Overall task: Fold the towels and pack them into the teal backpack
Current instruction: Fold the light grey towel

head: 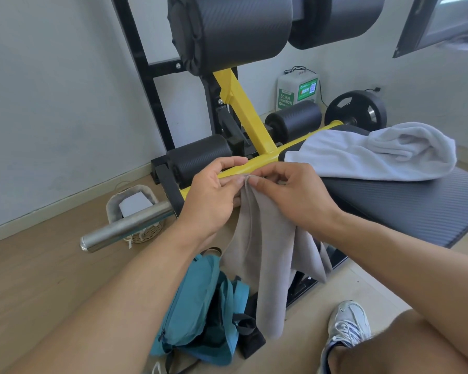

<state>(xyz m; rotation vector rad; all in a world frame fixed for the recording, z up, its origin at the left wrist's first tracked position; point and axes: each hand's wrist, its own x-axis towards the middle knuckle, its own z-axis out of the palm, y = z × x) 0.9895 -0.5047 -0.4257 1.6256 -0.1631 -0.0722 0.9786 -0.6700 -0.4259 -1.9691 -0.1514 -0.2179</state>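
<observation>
Centrally, a grey-brown towel (265,255) is held up by its top edge, where the fingertips of the left hand (214,195) and the right hand (292,195) are brought close together and pinch the cloth between thumb and forefinger. From that pinch the towel hangs in long folds, so its full shape and how many layers are doubled cannot be made out. Its lower end is seen in front of the teal backpack (200,306), which lies on the wooden floor (52,279) with its main opening unzipped; the dark interior is visible but whatever it holds cannot be told, and its right part is covered by the hanging cloth. A second, white towel (376,155) is heaped loosely on the black padded bench (403,203), with one end rolled over on itself. The bench's near edge is partly hidden behind the right forearm. A steel bar (125,228) juts out from the yellow frame (243,112), and behind it a woven basket (135,209) is partly blocked. A sneaker (349,325) is seen at lower right, cut into by a bare knee at the picture's edge.
</observation>
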